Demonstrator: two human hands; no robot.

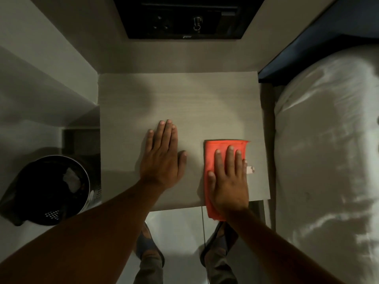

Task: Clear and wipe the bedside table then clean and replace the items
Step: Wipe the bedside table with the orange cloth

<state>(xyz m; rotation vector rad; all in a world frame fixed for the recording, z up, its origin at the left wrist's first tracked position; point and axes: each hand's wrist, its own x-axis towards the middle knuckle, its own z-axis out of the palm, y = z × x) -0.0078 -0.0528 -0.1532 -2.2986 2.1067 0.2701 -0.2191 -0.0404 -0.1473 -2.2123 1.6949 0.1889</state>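
Note:
The pale wood-grain bedside table (184,95) fills the middle of the head view, with nothing else on its top. A folded orange cloth (225,145) lies near its front right corner and hangs a little over the front edge. My right hand (228,177) lies flat on the cloth, fingers spread, pressing it down. My left hand (162,154) rests flat on the bare table top to the left of the cloth, fingers together and holding nothing. A small pale tag (251,169) sticks out beside my right little finger.
A black waste bin (51,191) with crumpled paper stands on the floor at the left. A bed with a white pillow (328,150) runs along the right. A dark switch panel (184,17) is on the wall behind the table. My feet (149,247) are below the front edge.

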